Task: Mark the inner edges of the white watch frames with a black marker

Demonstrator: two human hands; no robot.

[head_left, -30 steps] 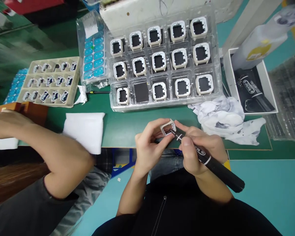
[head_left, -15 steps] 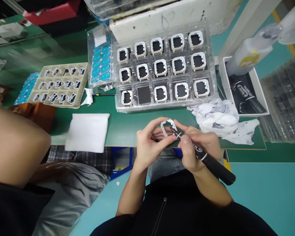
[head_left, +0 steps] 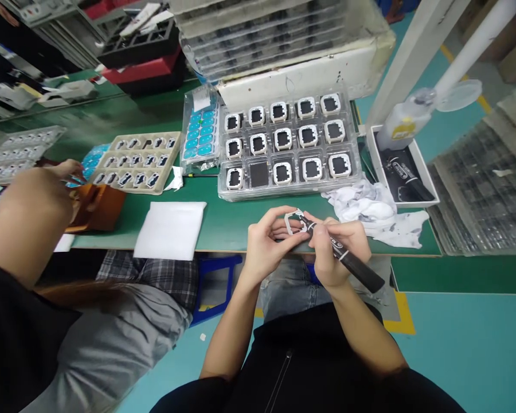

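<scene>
My left hand [head_left: 266, 244] is closed on a small white square frame [head_left: 289, 222], held above the bench's front edge. In my right hand [head_left: 337, 252] is a black marker pen [head_left: 355, 268], its tip against the inner edge of the frame. The fingers of my right hand also come close to the frame's right side. Behind my hands lies a clear plastic tray [head_left: 292, 186] with several similar white frames in its compartments; one front-row compartment shows only a dark pad [head_left: 259, 174].
Right of the tray lie a crumpled white cloth [head_left: 361, 206] and a white box [head_left: 430, 198] with a bottle. A white foam sheet [head_left: 171, 229], a beige parts tray [head_left: 172, 166] and blue parts [head_left: 199, 135] are to the left. A co-worker's arm [head_left: 30, 223] reaches in at far left.
The camera view has tilted up, showing more of the bench's back. The marker tip stays at the white frame, and both hands keep their hold. The co-worker's hand has come into view.
</scene>
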